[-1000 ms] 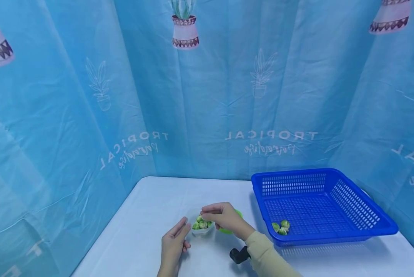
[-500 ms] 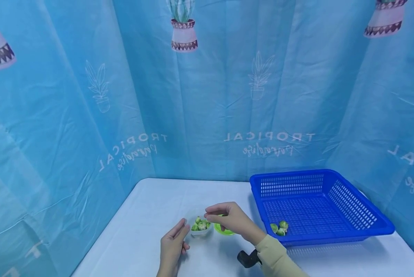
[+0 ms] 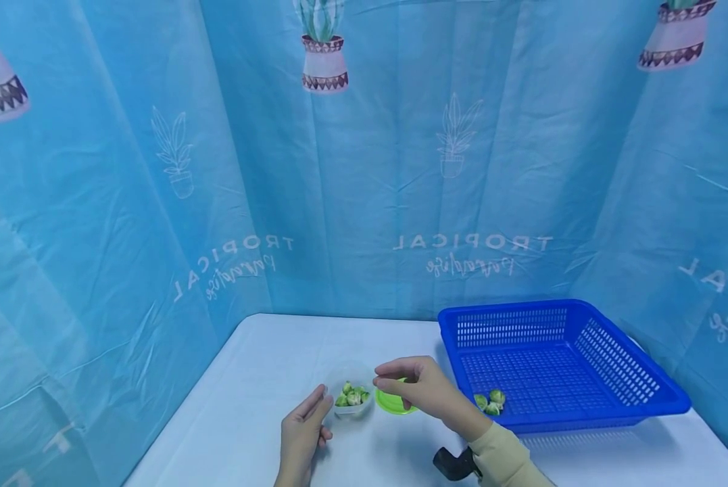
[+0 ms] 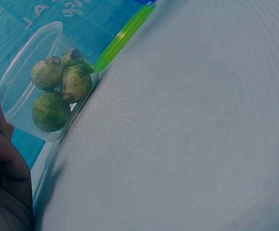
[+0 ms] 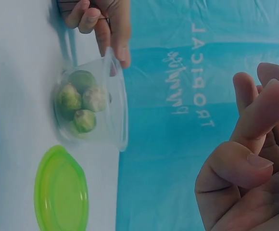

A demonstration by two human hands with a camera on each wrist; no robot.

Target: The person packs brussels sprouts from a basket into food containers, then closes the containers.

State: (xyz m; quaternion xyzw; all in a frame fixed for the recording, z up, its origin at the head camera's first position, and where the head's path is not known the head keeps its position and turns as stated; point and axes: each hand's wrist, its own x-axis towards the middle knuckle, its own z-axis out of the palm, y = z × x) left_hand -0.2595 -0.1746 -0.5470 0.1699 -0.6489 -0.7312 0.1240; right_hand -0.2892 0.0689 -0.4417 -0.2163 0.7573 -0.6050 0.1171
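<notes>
Clear plastic tub with flared rim [image 5: 122, 115]: upright on white-covered desk [image 3: 278, 352]; holds several round green Brussels sprouts [image 4: 50, 111]. Likely light, thin-walled, slightly flexible; best taken by the rim. Sprouts probably firm, apt to roll; pinch singly around the sides.

Left grip [image 3: 303, 430]: thumb and fingers pinching tub rim. Right grip [image 3: 429, 389]: fingers loosely bent, thumb apart, holding nothing visible; just right of tub.

Bright-green plastic lid [image 3: 394, 404]: flat, beside tub. Blue rectangular perforated plastic basket [image 3: 558, 365]: farther right; loose sprouts [image 3: 495, 399] in near-left corner.
</notes>
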